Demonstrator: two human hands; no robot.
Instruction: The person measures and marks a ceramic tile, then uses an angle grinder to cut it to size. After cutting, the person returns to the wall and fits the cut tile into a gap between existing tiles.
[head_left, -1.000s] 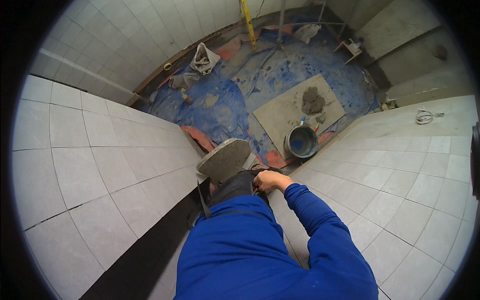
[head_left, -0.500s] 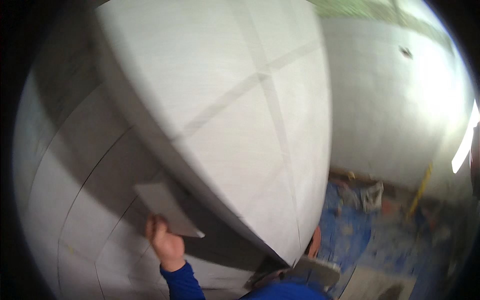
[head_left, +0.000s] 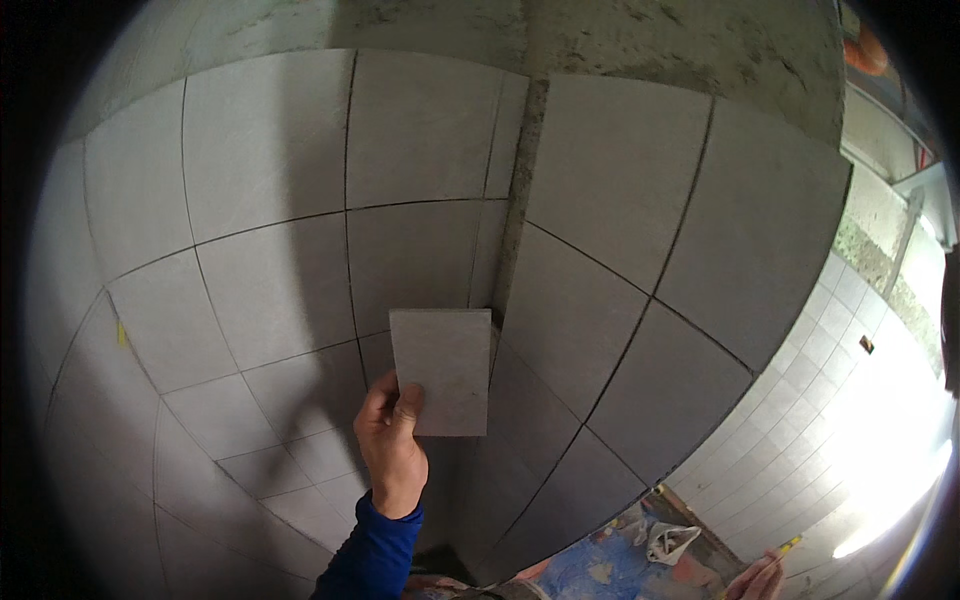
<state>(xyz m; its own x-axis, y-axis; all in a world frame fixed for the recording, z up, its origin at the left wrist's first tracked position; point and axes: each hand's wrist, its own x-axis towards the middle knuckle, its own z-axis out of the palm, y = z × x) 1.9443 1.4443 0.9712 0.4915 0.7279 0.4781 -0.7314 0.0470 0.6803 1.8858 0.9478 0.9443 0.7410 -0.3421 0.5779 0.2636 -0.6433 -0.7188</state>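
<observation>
Left hand (head_left: 393, 460) clamped on a small cut tile (head_left: 445, 378), thumb flat on the near face, fingers going behind its left edge. Tile near mid-frame, upright, just in front of the corner; contact with either wall: cannot tell. Right hand out of frame.

Handling, my judgement: grip sits low left, so the upper right of the tile has no support and may swing. Firm thumb pressure, wrist straight, top edge kept level; a palm beneath the lower edge would steady it. Slow near the corner, where an edge could chip.

Edges: left wall (head_left: 265, 190) and right wall (head_left: 600, 230) meet behind the tile; a rough bare strip (head_left: 529, 170) runs down the corner above it. Tightest room right of the tile. Looser to the left. Right wall's outer edge slants to lower right; beyond lie a blue floor sheet (head_left: 590, 562) and a white bag (head_left: 670, 543).
</observation>
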